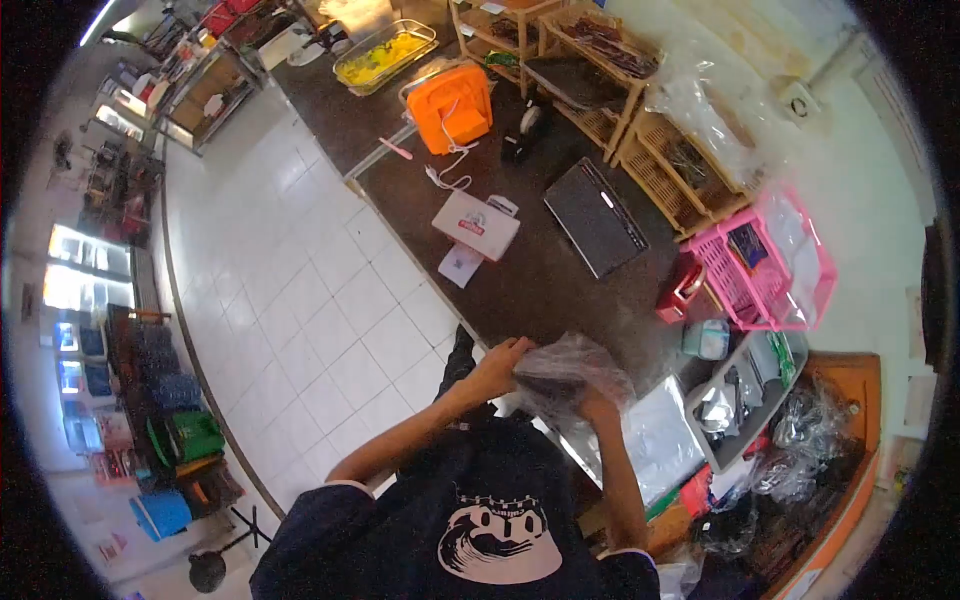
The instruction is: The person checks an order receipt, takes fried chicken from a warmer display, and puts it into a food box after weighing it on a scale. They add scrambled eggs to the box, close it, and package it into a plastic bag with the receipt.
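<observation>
My left hand (pixel 500 366) pinches the edge of a clear plastic bag (pixel 585 358) at the front edge of the dark table. My right hand (pixel 598 404) is at the bag's other side, partly covered by the crinkled film, so its fingers are hidden. Whether anything lies inside the bag I cannot make out. Just beyond my hands, a white box with a red logo (pixel 477 225) rests partly over a white card (pixel 460 264). To its right lies a closed black laptop-like slab (pixel 597 217).
An orange container (pixel 449 108) with a white cord and a glass dish of yellow pieces (pixel 385 58) stand further along. At right are a pink basket (pixel 765 262), a red tape dispenser (pixel 682 292), wooden racks (pixel 685 165) and a grey tray (pixel 745 400). Tiled floor (pixel 290 270) lies left.
</observation>
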`<control>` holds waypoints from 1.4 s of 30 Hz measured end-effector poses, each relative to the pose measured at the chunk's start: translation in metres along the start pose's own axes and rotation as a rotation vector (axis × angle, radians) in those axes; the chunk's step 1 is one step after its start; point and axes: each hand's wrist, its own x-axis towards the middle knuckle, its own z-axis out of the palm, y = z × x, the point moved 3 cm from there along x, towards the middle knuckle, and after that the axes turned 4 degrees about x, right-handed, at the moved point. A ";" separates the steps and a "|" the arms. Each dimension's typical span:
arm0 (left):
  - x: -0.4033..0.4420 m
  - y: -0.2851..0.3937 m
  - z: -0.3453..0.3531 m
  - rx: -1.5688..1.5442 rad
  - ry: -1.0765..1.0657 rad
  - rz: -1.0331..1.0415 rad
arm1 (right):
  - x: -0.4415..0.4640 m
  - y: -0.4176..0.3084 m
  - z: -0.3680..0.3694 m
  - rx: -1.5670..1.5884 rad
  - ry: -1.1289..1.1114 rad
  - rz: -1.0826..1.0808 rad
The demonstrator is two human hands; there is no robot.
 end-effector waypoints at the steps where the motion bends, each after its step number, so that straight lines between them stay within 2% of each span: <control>1: 0.005 -0.012 -0.005 -0.110 0.072 0.019 | 0.003 -0.012 -0.008 0.011 0.024 0.020; 2: 0.010 -0.017 -0.015 -0.124 0.056 0.022 | 0.005 -0.031 -0.024 0.023 0.049 0.040; 3: 0.018 -0.023 -0.025 -0.237 0.031 -0.117 | 0.011 -0.074 -0.066 0.055 -0.150 -0.133; 4: 0.029 -0.032 -0.035 -0.350 0.012 -0.254 | 0.025 -0.116 -0.118 0.161 -0.156 -0.220; 5: 0.037 -0.040 -0.045 -0.363 0.007 -0.247 | 0.038 -0.158 -0.170 0.266 -0.170 -0.307; 6: 0.040 -0.049 -0.054 -0.424 0.034 -0.266 | 0.064 -0.192 -0.215 0.453 0.011 -0.299; 7: 0.040 -0.058 -0.062 -0.483 0.054 -0.290 | 0.101 -0.212 -0.236 0.409 0.140 -0.173; 8: 0.041 -0.065 -0.066 -0.487 0.031 -0.290 | 0.140 -0.231 -0.246 0.398 0.279 -0.207; 9: 0.044 -0.075 -0.066 -0.578 -0.009 -0.369 | 0.191 -0.239 -0.227 0.391 0.324 -0.248; 10: 0.046 -0.086 -0.065 -0.667 -0.056 -0.450 | 0.241 -0.253 -0.210 0.291 0.265 -0.199; 11: 0.045 -0.104 -0.059 -0.622 -0.123 -0.534 | 0.280 -0.264 -0.187 0.196 0.199 -0.144; 12: 0.046 -0.109 -0.061 -0.622 -0.158 -0.532 | 0.308 -0.267 -0.153 0.065 0.252 -0.187; 14: 0.048 -0.120 -0.061 -0.986 -0.030 -0.677 | 0.348 -0.268 -0.118 -0.069 0.292 -0.201; 16: 0.053 -0.134 -0.064 -0.957 -0.091 -0.725 | 0.368 -0.258 -0.105 0.038 0.305 -0.193; 18: 0.060 -0.144 -0.071 -0.890 -0.198 -0.818 | 0.338 -0.251 -0.149 0.120 0.278 -0.104; 20: 0.061 -0.154 -0.070 -0.939 -0.180 -0.755 | 0.293 -0.252 -0.202 0.189 0.247 -0.046; 21: 0.064 -0.147 -0.075 -1.067 -0.110 -0.788 | 0.265 -0.255 -0.225 0.203 0.333 -0.082; 22: 0.060 -0.161 -0.064 -1.071 -0.123 -0.790 | 0.240 -0.258 -0.245 0.216 0.429 -0.118; 25: 0.059 -0.194 -0.043 -1.322 -0.155 -0.503 | 0.166 -0.270 -0.256 0.261 0.428 -0.195; 27: 0.063 -0.175 -0.062 -1.379 -0.028 -0.282 | 0.132 -0.265 -0.239 0.332 0.438 -0.233; 28: 0.064 -0.164 -0.072 -1.394 0.011 -0.203 | 0.122 -0.255 -0.215 0.412 0.412 -0.322; 29: 0.058 -0.149 -0.077 -1.210 -0.155 -0.197 | 0.112 -0.246 -0.189 0.493 0.383 -0.411; 30: 0.066 -0.141 -0.076 -1.350 -0.247 -0.356 | 0.101 -0.229 -0.164 0.493 0.394 -0.412; 32: 0.080 -0.126 -0.073 -1.621 -0.359 -0.747 | 0.082 -0.186 -0.109 0.310 0.274 -0.347; 34: 0.068 -0.155 -0.053 -1.274 -0.121 -0.650 | 0.066 -0.141 -0.072 0.225 0.278 -0.091; 35: 0.061 -0.146 -0.048 -1.263 -0.126 -0.642 | 0.059 -0.128 -0.064 0.230 0.291 -0.090; 37: 0.053 -0.110 -0.045 -0.517 -0.003 -0.160 | 0.048 -0.100 -0.055 0.267 0.339 0.114; 38: 0.044 -0.091 -0.038 -0.509 -0.007 -0.151 | 0.047 -0.093 -0.051 0.272 0.350 0.116; 40: 0.025 -0.052 -0.030 0.202 0.150 -0.015 | 0.053 -0.079 -0.051 0.362 0.475 0.159; 41: 0.011 -0.048 -0.022 0.211 0.153 0.000 | 0.058 -0.072 -0.054 0.408 0.541 0.179; 42: -0.004 -0.051 -0.010 0.062 0.073 -0.048 | 0.062 -0.065 -0.058 0.455 0.607 0.201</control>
